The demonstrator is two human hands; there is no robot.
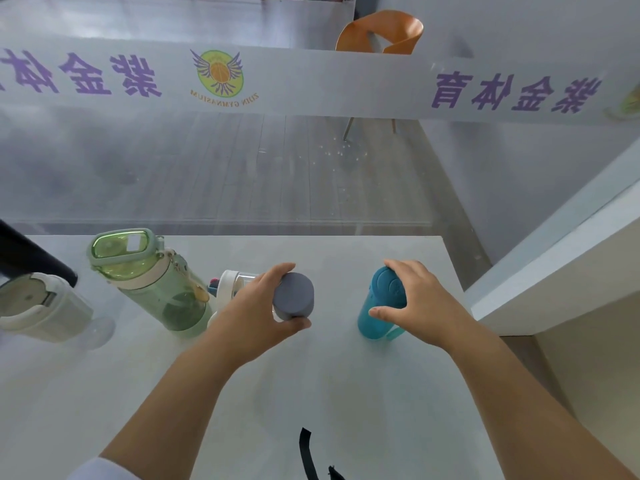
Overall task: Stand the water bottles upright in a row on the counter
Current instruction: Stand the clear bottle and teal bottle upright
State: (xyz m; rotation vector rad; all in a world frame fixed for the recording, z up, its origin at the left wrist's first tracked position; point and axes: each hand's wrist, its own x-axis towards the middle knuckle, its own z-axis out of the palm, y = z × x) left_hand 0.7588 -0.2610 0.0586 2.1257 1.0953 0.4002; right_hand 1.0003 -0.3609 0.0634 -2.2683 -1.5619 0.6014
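Note:
Several bottles stand on the white counter (346,393). My left hand (256,313) grips the grey-capped bottle (294,294) from its left side, thumb under the cap. My right hand (419,303) wraps the top of the upright teal bottle (375,306), fingers over its lid. A clear bottle with a white collar (232,282) shows just behind my left hand, mostly hidden. Left of that stands a tall green transparent bottle (152,278) with a loop handle. At the far left sits a pale white-lidded bottle (38,306).
A glass wall with purple lettering and a round logo (218,74) rises directly behind the counter's far edge. An orange chair (381,32) stands beyond the glass. A white ledge (554,271) borders the right. A black strap (306,452) lies near me.

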